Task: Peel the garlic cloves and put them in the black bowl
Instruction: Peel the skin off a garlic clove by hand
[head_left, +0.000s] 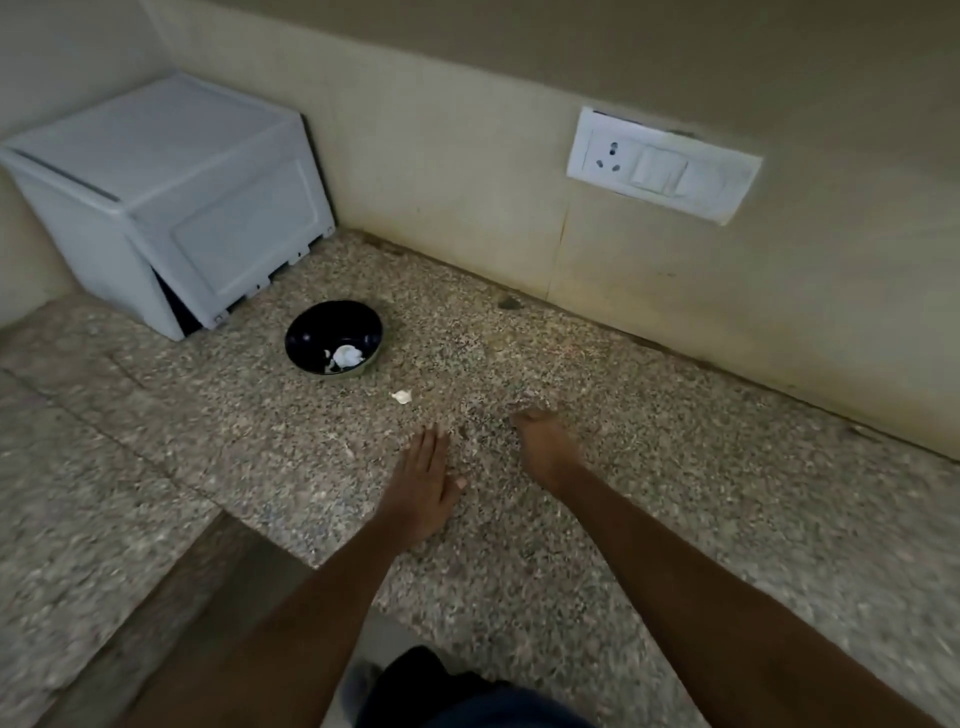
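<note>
One pale garlic clove (401, 397) lies beside black bowl (333, 338); left hand (423, 483) flat, right hand (545, 449) blurred, unclear.

A speckled brown granite counter (597, 374) runs along a cream wall. On it, at ten o'clock, stands a white plastic box (171, 202) in the corner. A round black bowl (333, 338) sits near eleven o'clock, and a small white garlic clove (402, 397) lies just beside it, toward five o'clock. A flat left hand (423, 486) rests at centre.
</note>
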